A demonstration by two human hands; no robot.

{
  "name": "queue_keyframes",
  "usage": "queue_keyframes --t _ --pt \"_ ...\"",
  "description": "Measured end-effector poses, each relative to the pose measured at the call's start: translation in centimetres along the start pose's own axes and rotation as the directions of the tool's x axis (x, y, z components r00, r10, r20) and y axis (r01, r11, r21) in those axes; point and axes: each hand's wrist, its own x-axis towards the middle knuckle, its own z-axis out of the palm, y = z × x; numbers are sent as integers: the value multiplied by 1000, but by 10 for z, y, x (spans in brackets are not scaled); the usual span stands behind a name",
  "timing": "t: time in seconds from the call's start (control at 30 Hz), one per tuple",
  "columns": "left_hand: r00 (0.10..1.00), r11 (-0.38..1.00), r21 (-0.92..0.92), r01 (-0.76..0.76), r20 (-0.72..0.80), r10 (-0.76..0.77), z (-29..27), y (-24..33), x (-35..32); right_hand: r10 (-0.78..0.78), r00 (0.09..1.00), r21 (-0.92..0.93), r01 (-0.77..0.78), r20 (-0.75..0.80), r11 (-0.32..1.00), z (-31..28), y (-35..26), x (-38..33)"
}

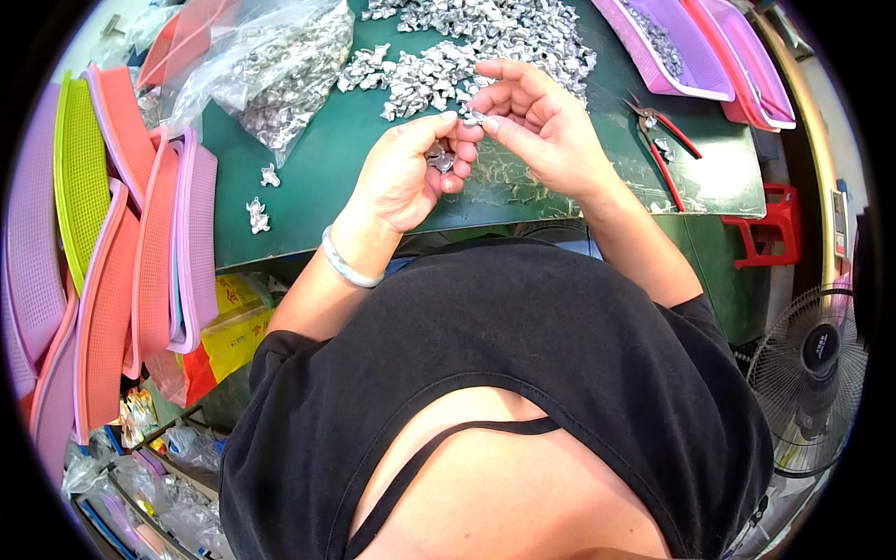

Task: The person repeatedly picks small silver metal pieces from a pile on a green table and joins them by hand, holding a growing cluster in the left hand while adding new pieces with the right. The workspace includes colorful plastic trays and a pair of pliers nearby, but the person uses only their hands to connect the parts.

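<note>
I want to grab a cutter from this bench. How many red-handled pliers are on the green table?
1. The red-handled pliers lie on the green table, just right of the right hand, below the purple tray. Others may be hidden.

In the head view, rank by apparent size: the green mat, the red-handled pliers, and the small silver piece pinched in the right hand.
1. Green mat
2. Red-handled pliers
3. Silver piece between the right hand fingertips

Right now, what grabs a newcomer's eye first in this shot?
The two hands meeting at centre: the left hand cups a few small silver metal pieces while the right hand pinches one at its fingertips. Just beyond them a heap of the same silver pieces covers the green table. Pink and purple mesh trays stand stacked on edge at the left.
</note>
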Motion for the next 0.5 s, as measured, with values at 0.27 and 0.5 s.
queue_keyframes --t 0.27,0.5 --pt "1000 998 65 -8 -11 9 -4 -2 3 10 1000 -37 -10 13 999 0 1 -2" --pt "998 998 -60 24 -51 -27 -8 -4 6 4 999 -24 -3 34 1000 0 2 -3"
